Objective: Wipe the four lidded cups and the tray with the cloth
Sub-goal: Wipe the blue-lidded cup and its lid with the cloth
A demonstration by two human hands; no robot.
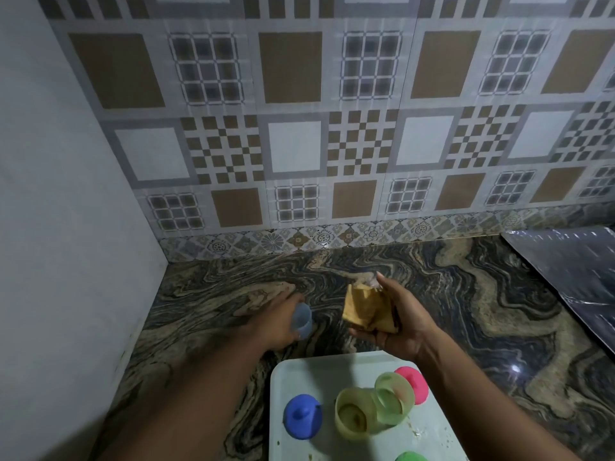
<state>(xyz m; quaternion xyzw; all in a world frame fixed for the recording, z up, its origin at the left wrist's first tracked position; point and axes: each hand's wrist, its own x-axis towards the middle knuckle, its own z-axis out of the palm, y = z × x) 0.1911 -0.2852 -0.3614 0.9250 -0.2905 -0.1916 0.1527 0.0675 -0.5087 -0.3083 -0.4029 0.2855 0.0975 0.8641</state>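
We find the left hand [283, 324] with its fingers curled round a pale blue cup [302, 318], lidless, held off the tray [316, 369] above the tabletop [466, 294]; whether the cup touches the tabletop we cannot tell. The right hand [404, 324] clenches the bunched yellow cloth [361, 309] just beside that cup, apart from it. On the tray sit a blue lid [302, 415], a pink lid [414, 384] and a yellow cup [352, 414], with a green cup [394, 397] tipped against the yellow one. In our judgement the cups are thin plastic: light, stiff, rather slippery, and apt to skid or topple under wiping pressure. Each is best gripped round its wall while the cloth works the rim and inside. The cloth is soft and handles best bunched in the palm. The tray looks light and bears specks of soil; it wants a steadying hand at its rim.
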